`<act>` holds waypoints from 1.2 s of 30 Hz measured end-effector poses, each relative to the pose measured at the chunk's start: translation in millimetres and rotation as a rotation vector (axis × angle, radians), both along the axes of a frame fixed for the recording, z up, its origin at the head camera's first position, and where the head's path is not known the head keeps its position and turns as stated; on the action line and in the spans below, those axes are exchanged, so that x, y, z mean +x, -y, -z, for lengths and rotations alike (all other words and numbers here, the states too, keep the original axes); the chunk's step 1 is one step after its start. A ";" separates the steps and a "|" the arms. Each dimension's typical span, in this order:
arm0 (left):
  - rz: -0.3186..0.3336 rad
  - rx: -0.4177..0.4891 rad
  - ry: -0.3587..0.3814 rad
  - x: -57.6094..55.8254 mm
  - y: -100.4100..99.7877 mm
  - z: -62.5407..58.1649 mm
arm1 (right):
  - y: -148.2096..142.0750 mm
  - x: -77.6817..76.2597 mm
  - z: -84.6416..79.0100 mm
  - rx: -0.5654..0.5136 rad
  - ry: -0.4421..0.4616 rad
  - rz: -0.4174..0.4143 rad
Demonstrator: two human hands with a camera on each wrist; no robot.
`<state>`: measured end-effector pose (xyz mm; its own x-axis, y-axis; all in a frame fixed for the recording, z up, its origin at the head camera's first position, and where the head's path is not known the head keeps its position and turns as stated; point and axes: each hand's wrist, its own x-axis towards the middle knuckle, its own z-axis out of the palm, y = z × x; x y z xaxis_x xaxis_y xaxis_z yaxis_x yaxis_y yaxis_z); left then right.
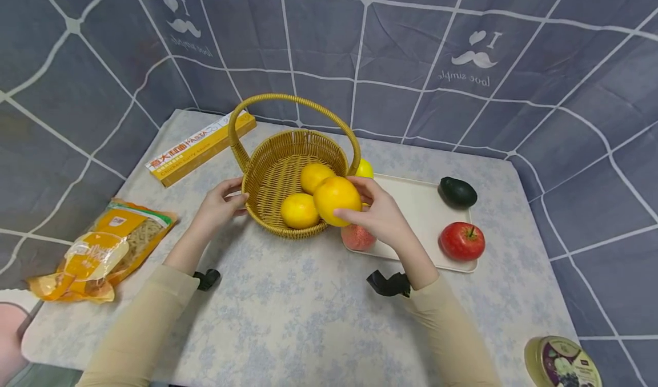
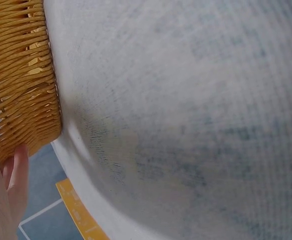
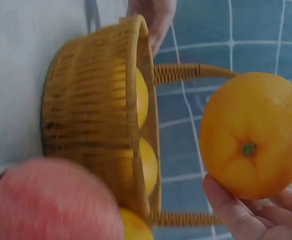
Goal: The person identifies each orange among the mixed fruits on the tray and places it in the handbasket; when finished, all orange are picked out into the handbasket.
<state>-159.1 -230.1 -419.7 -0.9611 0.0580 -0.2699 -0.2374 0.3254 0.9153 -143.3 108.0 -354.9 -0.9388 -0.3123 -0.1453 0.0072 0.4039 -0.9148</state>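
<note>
In the head view, my right hand (image 1: 380, 213) holds an orange (image 1: 336, 200) above the right rim of a wicker basket (image 1: 267, 170) with a tall arched handle. The right wrist view shows the orange's green stem spot, with thumb and fingers around it. Two more oranges (image 1: 300, 210) (image 1: 315, 177) lie inside the basket. My left hand (image 1: 218, 204) grips the basket's left side, thumb at the rim; its fingers rest against the woven outer wall in the left wrist view.
Right of the basket, a cream tray (image 1: 411, 204) bears a red apple (image 1: 462, 241), an avocado (image 1: 457, 193), a pink peach-like fruit (image 1: 358, 238) and a yellow fruit (image 1: 365, 168). A pasta box (image 1: 200, 150) and a pasta bag (image 1: 108, 247) lie left. A lidded tub (image 1: 565, 364) stands front right.
</note>
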 end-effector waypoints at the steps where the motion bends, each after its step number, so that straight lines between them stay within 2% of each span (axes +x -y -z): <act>1: -0.001 0.000 -0.001 0.1 0.0 0.1 | 5.6 -2.1 0.3 0.005 0.001 -0.005; 12: -0.001 -0.014 -0.007 0.8 -1.9 0.8 | 60.3 -30.6 -5.8 0.042 -0.061 -0.026; 19: -0.006 -0.007 0.006 0.1 -2.8 -0.2 | 87.9 -65.8 1.8 0.089 -0.106 0.000; 23: -0.010 -0.016 0.006 0.7 -1.2 -0.9 | 107.4 -85.3 10.7 0.180 -0.144 0.009; 29: -0.013 -0.017 -0.002 0.6 0.3 -1.5 | 130.1 -102.6 11.8 0.324 -0.111 -0.031; 36: -0.013 0.001 0.003 1.4 -2.6 -0.5 | 138.8 -113.8 5.3 0.416 -0.052 -0.065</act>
<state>-157.7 -227.5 -419.2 -0.9610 0.0453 -0.2728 -0.2445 0.3216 0.9148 -257.1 -30.8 -360.2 -0.9287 -0.2955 -0.2241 -0.0723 0.7370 -0.6720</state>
